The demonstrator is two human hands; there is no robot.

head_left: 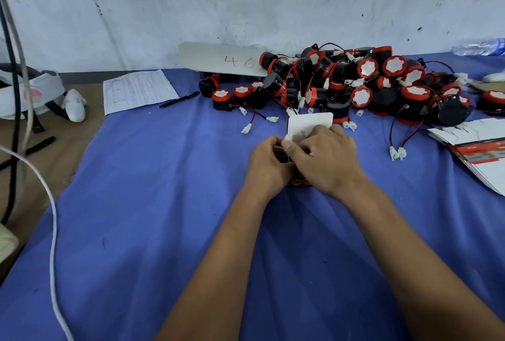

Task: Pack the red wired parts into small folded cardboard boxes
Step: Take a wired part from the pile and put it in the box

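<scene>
left hand [269, 161]: my fingers are curled around the left side of the box [306, 133] and pinch its edge; I hold it steady on the bench [164, 217].
right hand [326, 159]: it lies over the box from the right, fingers bent onto the white flap [310, 123]. I think I am pushing the part and its wire inside, but the part itself is hidden under my hands.
box: between my two hands, standing on the blue cloth, flap still up and open at the far side.
risk, wire: a thin wire seems to run beside the flap. If I close the flap now, I judge the wire or its white plug can be caught in the fold and bent.
risk, flap: too much pressing from the right hand can crush the thin cardboard.
risk, pile: the pile [355, 86] of red parts is just behind the box, and loose plugs [247, 128] lie near. My fingers could hook one and drag it along.
flat boxes [481, 149]: stack at my right, well apart.
paper [138, 90] and pen [179, 99]: far left, not in the way.
card [222, 60]: marked 46, leaning at the wall.
cable [53, 231]: white, at the left edge of the bench.
</scene>
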